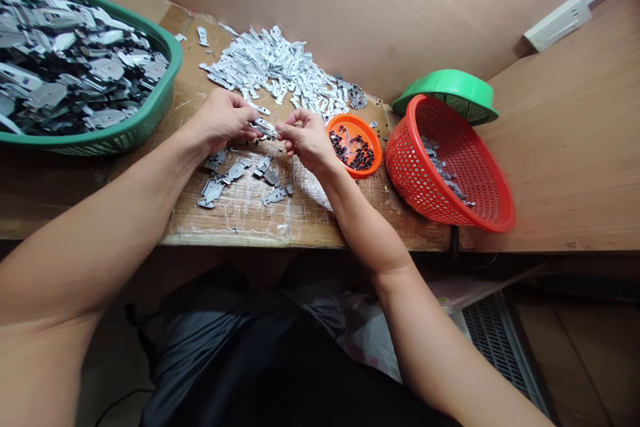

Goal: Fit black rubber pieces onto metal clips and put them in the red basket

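On my far left stands a green tub [173,60] of metal parts [65,73]. Over the table [245,227], my left hand [226,121] pinches a plate [263,126] between thumb and fingers. My right hand [309,140] bunches its fingertips at the plate's end, gripping what I can't tell, beside an orange dish [353,119], then a red basket [415,170]

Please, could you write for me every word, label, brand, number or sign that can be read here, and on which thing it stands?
No text can be read in this picture.
Pale bag under the bench: faint reddish marks, too blurred to read.
Wall socket: no readable lettering.
Held metal piece and metal pile: any stamped marks would be too small to read.
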